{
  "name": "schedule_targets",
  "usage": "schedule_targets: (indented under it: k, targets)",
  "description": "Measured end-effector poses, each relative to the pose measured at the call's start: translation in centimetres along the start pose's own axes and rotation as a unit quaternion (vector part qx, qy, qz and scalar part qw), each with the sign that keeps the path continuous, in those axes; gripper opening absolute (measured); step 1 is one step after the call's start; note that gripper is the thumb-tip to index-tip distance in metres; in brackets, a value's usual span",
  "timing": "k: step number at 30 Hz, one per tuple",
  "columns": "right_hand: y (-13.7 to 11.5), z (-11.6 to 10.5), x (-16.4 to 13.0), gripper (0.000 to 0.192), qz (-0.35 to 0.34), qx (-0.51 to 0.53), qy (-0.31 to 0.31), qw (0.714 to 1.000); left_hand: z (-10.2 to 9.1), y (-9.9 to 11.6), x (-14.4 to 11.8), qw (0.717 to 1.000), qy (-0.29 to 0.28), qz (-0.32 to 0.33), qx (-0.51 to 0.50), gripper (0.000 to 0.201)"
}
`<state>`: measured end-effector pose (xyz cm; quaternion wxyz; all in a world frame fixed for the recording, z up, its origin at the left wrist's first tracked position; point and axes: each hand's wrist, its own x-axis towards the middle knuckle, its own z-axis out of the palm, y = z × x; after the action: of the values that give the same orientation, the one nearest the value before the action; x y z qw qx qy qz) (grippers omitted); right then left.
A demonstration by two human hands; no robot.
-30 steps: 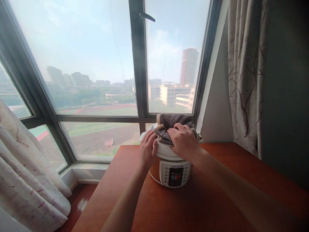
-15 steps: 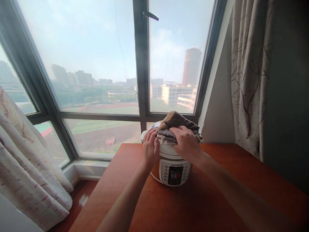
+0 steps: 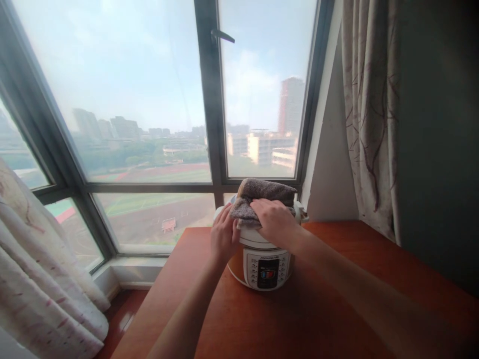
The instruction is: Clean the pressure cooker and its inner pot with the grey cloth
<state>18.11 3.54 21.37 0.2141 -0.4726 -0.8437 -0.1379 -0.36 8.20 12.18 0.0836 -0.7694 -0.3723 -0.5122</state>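
A white electric pressure cooker (image 3: 255, 241) with a dark display panel (image 3: 268, 274) stands upright on the wooden table. Bunched on its lid is a grey cloth (image 3: 266, 190) with a tan edge, hiding most of the lid's top. My right hand (image 3: 276, 218) holds the cloth, pressing it down against the lid with bent fingers. On the lid's left side lies my left hand (image 3: 223, 238), its fingers stretched out and touching the cooker beside the cloth.
The reddish-brown table (image 3: 239, 329) reaches close to the window frame (image 3: 149, 188). Patterned curtains hang at both sides, the left curtain (image 3: 48, 294) and the right curtain (image 3: 370, 124). A window handle (image 3: 223, 36) sticks out above the cooker.
My right hand has moved the cloth left across the lid, uncovering the lid's right-hand handle. My left hand stays on the cooker's left side. The view has shifted slightly.
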Motion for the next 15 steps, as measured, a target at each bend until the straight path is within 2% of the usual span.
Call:
schedule_targets:
  k: [3,8,15]
  targets:
    - [1.9,-0.3,-1.8,0.044,0.002,0.021,0.003,1.0,0.0,0.3,0.0,1.0,-0.008,-0.004,-0.01,0.043]
    - [5.2,-0.4,-3.9,0.046,0.083,0.058,0.02,0.995,0.6,1.0,-0.1,0.999,0.024,-0.038,-0.02,0.041]
    - [7.5,0.0,-3.5,0.041,0.104,0.074,0.033,0.991,0.8,1.4,-0.1,0.998,0.028,-0.058,-0.02,0.039]
